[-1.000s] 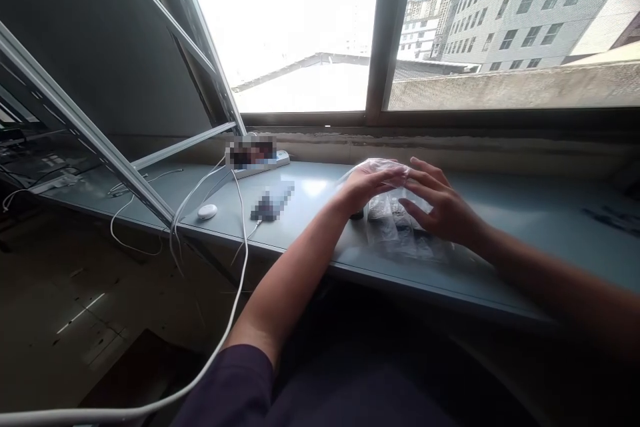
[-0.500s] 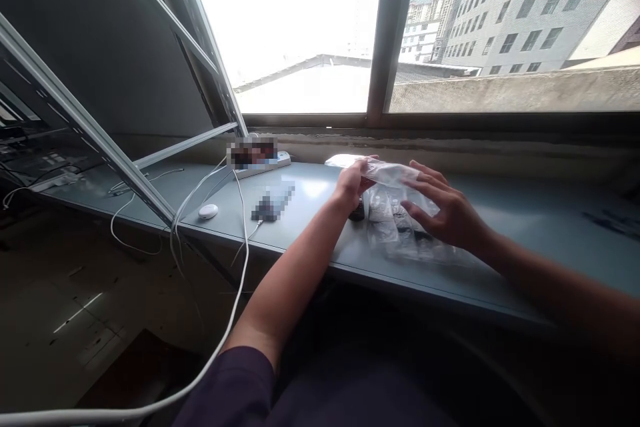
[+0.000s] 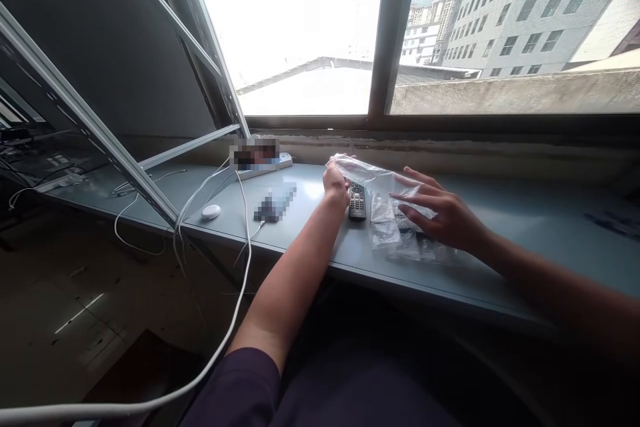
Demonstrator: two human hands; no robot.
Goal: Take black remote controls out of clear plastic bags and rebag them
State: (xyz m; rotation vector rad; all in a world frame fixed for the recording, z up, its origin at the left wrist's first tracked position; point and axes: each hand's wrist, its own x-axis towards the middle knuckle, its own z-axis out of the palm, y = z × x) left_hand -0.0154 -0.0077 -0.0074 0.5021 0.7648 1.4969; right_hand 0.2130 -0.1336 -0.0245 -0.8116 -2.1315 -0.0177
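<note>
My left hand (image 3: 335,184) pinches the left end of a clear plastic bag (image 3: 373,175) and holds it stretched over the grey sill (image 3: 525,213). Just right of that hand a black remote control (image 3: 357,201) lies bare on the sill. My right hand (image 3: 440,213) rests with fingers spread flat on more clear bags (image 3: 395,233) that hold dark remotes. The stretched bag reaches from my left hand to my right fingertips.
A white power strip (image 3: 260,161) sits at the back left by the window frame. A small white round device (image 3: 211,211), a dark blurred object (image 3: 274,203) and white cables (image 3: 200,193) lie to the left. A slanted metal frame (image 3: 95,127) crosses the far left.
My left hand has drawn the plastic bag leftward away from my right hand, and the black remote beneath it has come into view. My right hand stayed on the pile.
</note>
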